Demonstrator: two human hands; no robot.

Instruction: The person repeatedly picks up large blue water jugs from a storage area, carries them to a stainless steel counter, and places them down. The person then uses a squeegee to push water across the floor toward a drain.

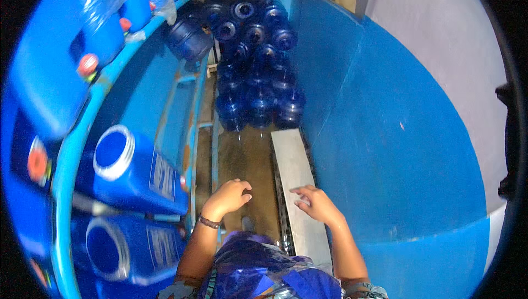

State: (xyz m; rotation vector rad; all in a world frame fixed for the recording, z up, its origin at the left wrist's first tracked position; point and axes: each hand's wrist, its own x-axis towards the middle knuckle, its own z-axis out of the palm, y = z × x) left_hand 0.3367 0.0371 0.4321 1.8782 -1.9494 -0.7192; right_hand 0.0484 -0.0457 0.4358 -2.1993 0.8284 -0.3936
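Note:
My left hand (229, 195), with a dark bracelet at the wrist, hovers over the brown wet-looking floor (242, 158). Its fingers are loosely curled and apart, with nothing between them. To the right, my right hand (315, 202) is held above a long pale board (294, 161) and also holds nothing, its fingers partly bent and spread. Ahead of both hands, several translucent blue water jugs (259, 103) are piled between the walls, many with their round necks toward me. Another blue water jug (190, 40) lies on its side left of the pile.
Blue jerrycans (137, 175) with open white-rimmed mouths stand on the left. A light-blue pipe rail (69, 172) curves past them, with blue containers (49, 79) with red taps beyond. A rusty blue metal frame (190, 128) borders the floor. The blue wall (385, 134) rises at right.

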